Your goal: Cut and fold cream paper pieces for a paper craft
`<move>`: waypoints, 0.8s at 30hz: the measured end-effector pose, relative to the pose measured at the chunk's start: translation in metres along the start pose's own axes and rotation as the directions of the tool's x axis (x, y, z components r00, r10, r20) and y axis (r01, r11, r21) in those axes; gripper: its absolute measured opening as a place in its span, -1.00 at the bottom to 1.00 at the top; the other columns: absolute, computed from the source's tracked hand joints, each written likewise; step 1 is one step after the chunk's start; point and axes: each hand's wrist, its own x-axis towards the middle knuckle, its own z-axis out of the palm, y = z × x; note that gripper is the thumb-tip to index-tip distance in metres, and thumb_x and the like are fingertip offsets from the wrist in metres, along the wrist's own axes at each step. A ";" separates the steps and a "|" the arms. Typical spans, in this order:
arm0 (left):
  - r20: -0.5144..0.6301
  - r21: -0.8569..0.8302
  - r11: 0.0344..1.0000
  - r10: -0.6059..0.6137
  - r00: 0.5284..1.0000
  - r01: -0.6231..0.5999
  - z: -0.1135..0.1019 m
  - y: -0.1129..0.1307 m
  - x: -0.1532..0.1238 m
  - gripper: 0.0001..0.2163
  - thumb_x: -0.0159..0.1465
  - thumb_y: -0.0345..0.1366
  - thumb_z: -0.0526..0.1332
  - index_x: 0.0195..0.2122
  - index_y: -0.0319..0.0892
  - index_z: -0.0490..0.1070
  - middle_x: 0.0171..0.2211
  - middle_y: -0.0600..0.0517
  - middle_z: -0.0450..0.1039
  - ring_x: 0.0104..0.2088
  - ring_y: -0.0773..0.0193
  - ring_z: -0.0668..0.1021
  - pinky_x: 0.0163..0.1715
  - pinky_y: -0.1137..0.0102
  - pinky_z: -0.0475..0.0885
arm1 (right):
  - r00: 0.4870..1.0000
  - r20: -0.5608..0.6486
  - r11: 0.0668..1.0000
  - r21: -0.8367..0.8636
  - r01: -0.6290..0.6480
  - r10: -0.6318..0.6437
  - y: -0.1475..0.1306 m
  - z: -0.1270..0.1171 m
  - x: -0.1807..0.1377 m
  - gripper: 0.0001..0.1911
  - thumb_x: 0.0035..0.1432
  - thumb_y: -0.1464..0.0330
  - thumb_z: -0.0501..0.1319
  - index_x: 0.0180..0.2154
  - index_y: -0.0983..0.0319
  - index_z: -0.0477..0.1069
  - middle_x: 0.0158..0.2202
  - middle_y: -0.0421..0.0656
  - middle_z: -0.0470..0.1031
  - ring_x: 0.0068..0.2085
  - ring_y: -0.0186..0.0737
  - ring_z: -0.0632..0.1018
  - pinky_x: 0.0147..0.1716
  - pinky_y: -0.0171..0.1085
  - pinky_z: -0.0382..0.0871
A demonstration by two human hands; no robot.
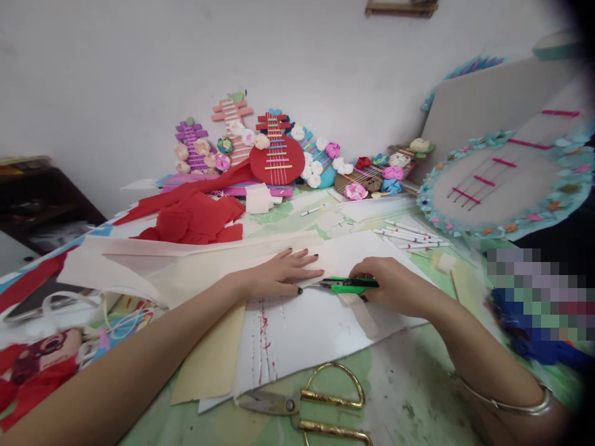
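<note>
My right hand (395,286) is closed round a green and black utility knife (351,285), its tip pointing left toward my other hand. With fingers spread, my left hand (283,272) presses flat on cream paper (204,263) that lies over a white board (307,337). The knife's tip is close to my left thumb and fingers, low over the paper. Cut lines and red marks run along the board's left part. A narrow cream strip (365,316) lies on the board just below the knife.
Gold-handled scissors (290,406) lie at the near edge of the board. Red crepe paper (198,220) is heaped at the back left. Several white pens (409,234) lie at the right, below a flower-edged lute shape (506,186). Small decorated lutes (277,158) lean against the wall.
</note>
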 end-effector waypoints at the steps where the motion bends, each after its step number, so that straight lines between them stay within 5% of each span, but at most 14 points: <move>1: 0.003 0.015 1.000 -0.004 1.000 0.004 0.000 0.001 0.000 -0.50 0.27 -0.18 0.06 0.22 0.14 -0.03 0.30 0.10 -0.29 0.27 -0.04 -0.15 0.18 -0.02 -0.25 | 1.000 0.005 1.000 0.004 -0.002 0.002 0.000 0.000 0.000 -0.65 -0.16 0.50 0.12 -0.26 0.20 0.48 -0.29 -0.13 0.49 -0.27 -0.18 0.44 -0.32 -0.32 0.21; 13: -0.039 0.051 0.998 0.044 0.998 -0.042 0.003 0.000 -0.001 -0.40 0.19 0.00 0.12 0.23 0.12 -0.06 0.30 0.06 -0.27 0.27 -0.08 -0.14 0.18 -0.02 -0.26 | 0.989 0.146 0.992 0.126 -0.033 0.015 -0.006 -0.006 -0.004 -0.69 -0.17 0.43 0.19 -0.27 0.17 0.46 -0.37 -0.19 0.46 -0.36 -0.24 0.42 -0.41 -0.36 0.19; 24: -0.031 0.060 0.997 0.055 0.998 -0.053 0.003 0.000 0.000 -0.36 0.17 0.05 0.12 0.24 0.09 -0.07 0.30 0.03 -0.27 0.27 -0.10 -0.14 0.17 -0.03 -0.26 | 0.987 0.150 0.987 0.141 -0.082 0.061 -0.004 -0.006 -0.005 -0.75 -0.25 0.46 0.19 -0.38 0.19 0.40 -0.45 -0.23 0.38 -0.42 -0.28 0.36 -0.48 -0.38 0.14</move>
